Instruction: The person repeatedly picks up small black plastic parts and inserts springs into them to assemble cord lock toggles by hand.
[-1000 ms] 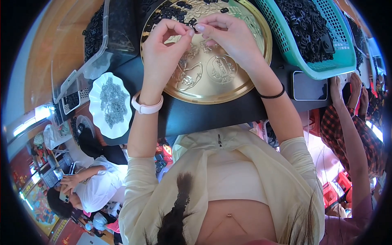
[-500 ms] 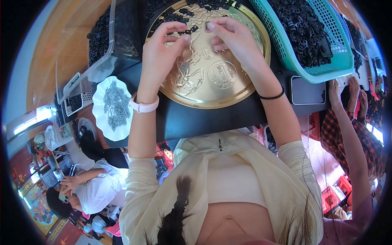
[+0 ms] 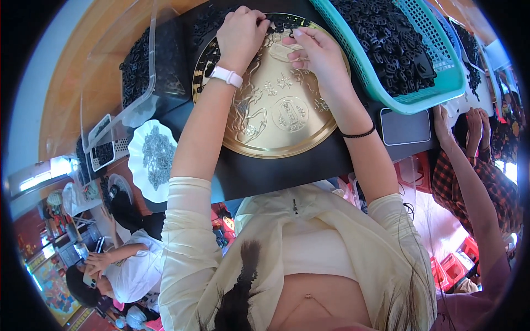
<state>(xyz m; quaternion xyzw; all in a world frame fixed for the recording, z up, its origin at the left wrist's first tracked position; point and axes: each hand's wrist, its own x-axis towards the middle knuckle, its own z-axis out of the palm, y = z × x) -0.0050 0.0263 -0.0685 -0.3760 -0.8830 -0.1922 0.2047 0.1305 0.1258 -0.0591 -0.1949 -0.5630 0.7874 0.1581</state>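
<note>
A round gold tray [image 3: 276,144] with raised patterns lies before me, small black plastic pieces [image 3: 282,22] heaped along its far edge. Over that far edge reaches my left hand [image 3: 240,37], fingers bent and closed down among the pieces; what lies between the fingertips is hidden. Right of it, above the tray, my right hand [image 3: 319,55] pinches a small black plastic piece between thumb and forefinger, its other fingers loosely curled.
A green basket [image 3: 406,105] full of black pieces stands at right, beside a phone [image 3: 405,127]. At left are a white scalloped dish [image 3: 134,148] of small clear-grey parts and a clear bin [image 3: 153,60] of black pieces. Another person's hand [image 3: 441,122] rests at far right.
My left hand has moved away from me and to the right, to the pieces at the tray's far edge. The right hand has shifted slightly right and nearer to me.
</note>
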